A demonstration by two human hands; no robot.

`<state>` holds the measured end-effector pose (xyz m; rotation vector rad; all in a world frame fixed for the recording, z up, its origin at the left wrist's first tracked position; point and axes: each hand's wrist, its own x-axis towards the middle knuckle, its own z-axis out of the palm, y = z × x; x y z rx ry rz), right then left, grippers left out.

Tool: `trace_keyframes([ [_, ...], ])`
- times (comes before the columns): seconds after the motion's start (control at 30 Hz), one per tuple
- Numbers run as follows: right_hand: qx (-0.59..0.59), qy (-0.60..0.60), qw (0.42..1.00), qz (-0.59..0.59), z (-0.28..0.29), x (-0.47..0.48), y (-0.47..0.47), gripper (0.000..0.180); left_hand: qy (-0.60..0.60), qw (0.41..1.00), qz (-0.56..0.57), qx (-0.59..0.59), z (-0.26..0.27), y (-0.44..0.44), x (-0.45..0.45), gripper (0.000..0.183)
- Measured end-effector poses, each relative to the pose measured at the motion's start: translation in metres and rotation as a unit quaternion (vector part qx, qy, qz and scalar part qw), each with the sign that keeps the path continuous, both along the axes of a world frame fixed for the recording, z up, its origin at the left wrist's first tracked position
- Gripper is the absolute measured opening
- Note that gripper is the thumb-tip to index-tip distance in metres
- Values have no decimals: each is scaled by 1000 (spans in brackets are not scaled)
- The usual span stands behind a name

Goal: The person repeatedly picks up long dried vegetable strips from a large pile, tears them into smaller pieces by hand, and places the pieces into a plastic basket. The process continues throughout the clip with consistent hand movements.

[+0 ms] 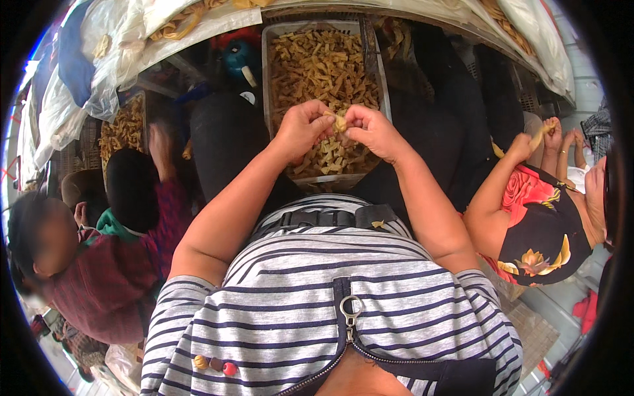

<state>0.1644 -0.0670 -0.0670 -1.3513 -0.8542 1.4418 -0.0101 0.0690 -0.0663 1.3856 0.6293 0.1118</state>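
Observation:
Between my fingertips is a small yellowish, knotted-looking strip (339,122), too small to identify surely. My left hand (308,127) pinches it from one side, and my right hand (370,130) grips its other side with thumb and forefinger. Both hands are over the near half of a pale plastic crate (266,74) between my knees. Many short, folded yellow-brown pieces (322,64) fill the crate; their material is unclear. A small yellow scrap (378,224) lies on the black belt at my waist.
A plastic-covered table (208,27) edge runs beyond the crate, with long tan strips (181,22) on it. At left, a person in dark red (99,292) sits by another filled crate (124,128). At right, a person in a floral top (535,227) holds a yellow strip (537,138).

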Motion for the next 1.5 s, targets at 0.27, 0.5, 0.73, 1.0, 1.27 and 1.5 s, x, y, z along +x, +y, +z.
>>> trace_keyframes([
  [0.27,114,-18,987,-114,41,-43,5,19,6,997,10,-76,49,-3,-12,19],
  [0.5,159,-65,975,-138,50,-42,-9,13,-96,990,72,-78,55,-23,-9,22],
  [0.73,106,-270,950,-115,6,-41,-21,20,4,971,56,233,35,1,-8,17],
  [1.0,54,-459,885,52,-21,-37,-30,40,168,619,277,716,117,180,-18,29],
  [1.27,96,-341,933,67,-3,-57,-5,26,96,749,266,599,142,107,-74,17],
  [1.5,260,-381,886,47,97,-89,162,32,-15,849,298,437,99,189,-88,36],
])
